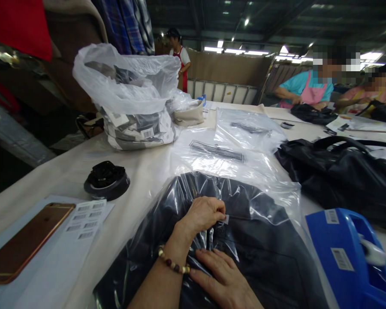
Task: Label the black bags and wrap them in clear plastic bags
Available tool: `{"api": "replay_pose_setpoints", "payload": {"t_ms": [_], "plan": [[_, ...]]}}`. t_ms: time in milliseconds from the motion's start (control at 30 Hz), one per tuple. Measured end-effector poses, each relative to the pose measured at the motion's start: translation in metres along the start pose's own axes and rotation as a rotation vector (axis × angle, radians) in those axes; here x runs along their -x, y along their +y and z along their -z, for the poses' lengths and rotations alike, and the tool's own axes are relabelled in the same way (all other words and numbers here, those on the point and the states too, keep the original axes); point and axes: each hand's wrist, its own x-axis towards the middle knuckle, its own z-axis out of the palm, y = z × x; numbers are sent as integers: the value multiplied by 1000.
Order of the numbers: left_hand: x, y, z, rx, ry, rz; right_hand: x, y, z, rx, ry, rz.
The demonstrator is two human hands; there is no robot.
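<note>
A dark garment sealed in a clear plastic bag (263, 240) lies on the table in front of me. My left hand (202, 214), with a bead bracelet at the wrist, is closed in a pinch on a small white sticker (225, 219) against the bag's top. My right hand (225, 281) lies flat on the bag just below it, fingers stretched out and pressing the plastic down.
To the left are a phone (25, 242) on a sheet of barcode labels (86, 219) and a black round dish (107, 181). Behind stand a full plastic sack (131, 98) and empty clear bags (244, 128). A black bag (341, 171) and blue dispenser (350, 257) sit right. Co-workers sit far right.
</note>
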Motion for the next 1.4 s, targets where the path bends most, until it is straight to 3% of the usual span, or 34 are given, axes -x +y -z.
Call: {"api": "replay_pose_setpoints", "payload": {"t_ms": [400, 1000, 1400], "plan": [[-2, -1, -4, -44, 16, -22, 2, 0, -4, -14, 33, -8], [-4, 0, -12, -268, 49, -73, 0, -1, 0, -66, -52, -41], [-7, -5, -15, -368, 31, -151, 1, -2, 1, -159, 68, -102]]}}
